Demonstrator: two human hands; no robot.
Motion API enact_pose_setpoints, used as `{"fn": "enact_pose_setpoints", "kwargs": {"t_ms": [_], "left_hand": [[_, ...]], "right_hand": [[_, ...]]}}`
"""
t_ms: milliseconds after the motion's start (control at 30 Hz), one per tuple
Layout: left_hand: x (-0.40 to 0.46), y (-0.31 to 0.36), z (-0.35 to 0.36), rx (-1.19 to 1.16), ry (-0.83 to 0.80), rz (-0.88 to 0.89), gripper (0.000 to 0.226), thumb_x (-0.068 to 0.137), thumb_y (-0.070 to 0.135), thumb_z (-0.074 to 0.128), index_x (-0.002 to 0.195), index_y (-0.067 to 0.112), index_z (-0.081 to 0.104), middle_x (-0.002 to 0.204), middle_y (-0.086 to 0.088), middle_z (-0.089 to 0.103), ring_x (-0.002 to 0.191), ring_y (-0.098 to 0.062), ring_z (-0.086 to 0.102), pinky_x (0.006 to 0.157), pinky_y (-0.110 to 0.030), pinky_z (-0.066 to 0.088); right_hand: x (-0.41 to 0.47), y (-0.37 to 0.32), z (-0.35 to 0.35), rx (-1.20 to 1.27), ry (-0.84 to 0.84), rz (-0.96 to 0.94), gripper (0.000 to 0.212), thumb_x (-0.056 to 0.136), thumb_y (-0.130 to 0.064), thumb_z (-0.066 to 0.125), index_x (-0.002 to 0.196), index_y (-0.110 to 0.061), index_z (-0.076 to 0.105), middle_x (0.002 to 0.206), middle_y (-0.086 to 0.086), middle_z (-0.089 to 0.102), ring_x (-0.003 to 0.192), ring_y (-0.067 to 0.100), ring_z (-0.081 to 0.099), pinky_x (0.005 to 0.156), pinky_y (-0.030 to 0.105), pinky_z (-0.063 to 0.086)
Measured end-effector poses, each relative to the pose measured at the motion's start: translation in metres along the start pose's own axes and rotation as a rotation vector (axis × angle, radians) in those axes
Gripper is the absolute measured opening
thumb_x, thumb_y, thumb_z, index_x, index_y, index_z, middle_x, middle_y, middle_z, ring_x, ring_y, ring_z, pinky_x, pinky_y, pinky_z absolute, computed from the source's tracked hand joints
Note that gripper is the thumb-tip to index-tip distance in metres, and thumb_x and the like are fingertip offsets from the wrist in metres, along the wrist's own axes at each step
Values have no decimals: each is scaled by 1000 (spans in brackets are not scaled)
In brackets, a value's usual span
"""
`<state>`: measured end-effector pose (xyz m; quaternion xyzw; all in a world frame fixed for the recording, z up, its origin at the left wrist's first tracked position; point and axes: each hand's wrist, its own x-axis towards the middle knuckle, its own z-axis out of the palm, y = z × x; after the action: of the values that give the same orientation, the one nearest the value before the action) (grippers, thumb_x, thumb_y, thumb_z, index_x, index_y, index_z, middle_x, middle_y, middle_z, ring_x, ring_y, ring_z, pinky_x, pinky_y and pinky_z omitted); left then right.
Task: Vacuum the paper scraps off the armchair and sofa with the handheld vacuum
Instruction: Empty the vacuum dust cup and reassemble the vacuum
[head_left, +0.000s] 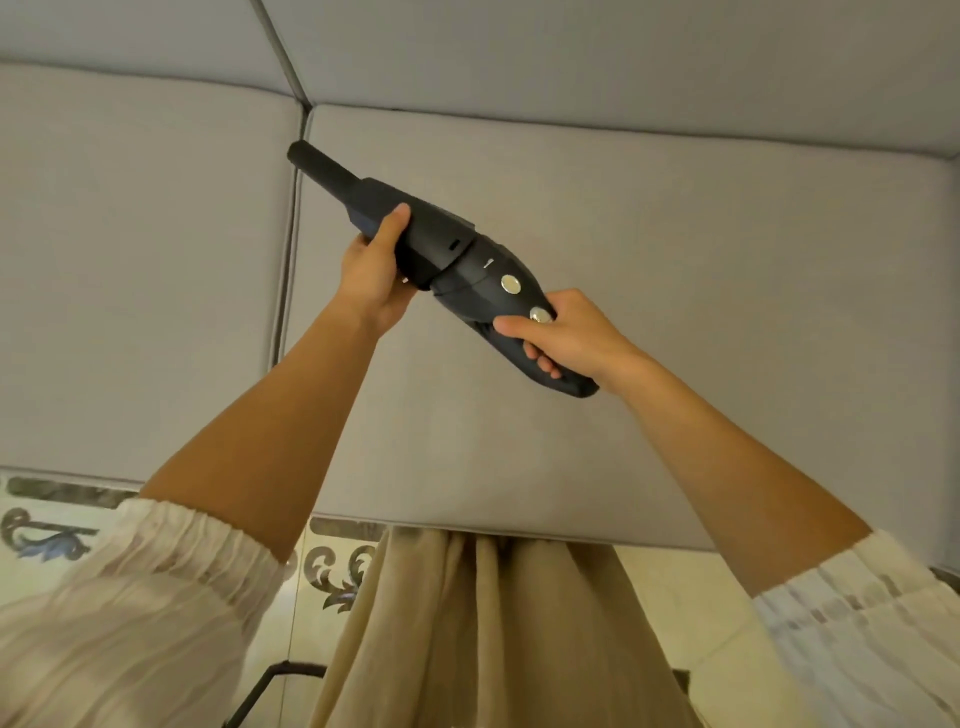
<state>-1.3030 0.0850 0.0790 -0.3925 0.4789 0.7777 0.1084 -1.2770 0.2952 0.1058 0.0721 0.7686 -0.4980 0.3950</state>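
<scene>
- While both hands hold it, the black handheld vacuum (441, 260) hangs in the air above the grey sofa (675, 234), lying on a slant with its narrow nozzle (319, 169) toward the upper left and its handle toward the lower right.
- Nozzle: its tip lies over the seam (291, 260) between two seat cushions.
- Right hand (569, 338): fingers wrapped round the handle at the rear of the vacuum, thumb laid along the top just beside the rearmost of two round silver buttons (540, 315).
- Left hand (376, 270): cupped under the front part of the body, thumb up against its side, so that it grips the vacuum from below.
- Seat cushions: plain grey cloth; the backrest cushions rise beyond them at the top of the view.
- Clothing: loose cream sleeves (130, 613) gathered above both forearms, and a beige pleated garment (467, 623) hanging at the lower centre, in front of the sofa's edge.
- Floor (47, 530): pale tiles with dark scroll patterns, visible at lower left.
</scene>
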Motion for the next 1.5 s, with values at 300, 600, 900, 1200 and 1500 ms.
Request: {"fn": "enact_pose_setpoints", "kwargs": {"t_ms": [300,600,900,1200,1500], "left_hand": [[-2,-1,-19,89,-31,22,51,90,29,67,135,15,46,123,-5,64,113,-24,62,92,-41,56],[-6,-10,-39,148,-32,-66,45,91,32,65,129,14,50,120,-4,65,114,-24,60,97,-40,52],[-63,-31,-92,-56,88,-118,26,94,37,61,110,17,56,121,-7,62,109,-26,60,96,-44,52],[-182,-120,-197,-367,312,-91,57,88,49,62,132,15,50,126,-9,62,113,-28,61,91,-42,56],[-307,-205,-331,-790,637,101,54,93,44,60,133,10,49,127,-11,62,106,-25,65,76,-35,59]], "right_hand": [[0,-24,25,-66,17,-21,31,87,-42,68,73,-16,59,59,0,61,42,7,52,45,20,43],[-4,-20,48,-104,17,39,33,87,-43,67,73,-14,57,57,-2,60,39,6,51,44,20,42],[-25,-28,84,-287,-113,-55,43,94,-57,47,79,-18,58,72,4,67,54,13,60,52,22,47],[-63,-7,196,-856,-541,-406,16,90,-23,65,100,-17,54,93,2,61,82,21,61,64,27,47],[-134,35,369,-1249,-896,-744,30,88,-28,67,112,-11,58,105,8,64,93,27,60,76,33,48]]}}
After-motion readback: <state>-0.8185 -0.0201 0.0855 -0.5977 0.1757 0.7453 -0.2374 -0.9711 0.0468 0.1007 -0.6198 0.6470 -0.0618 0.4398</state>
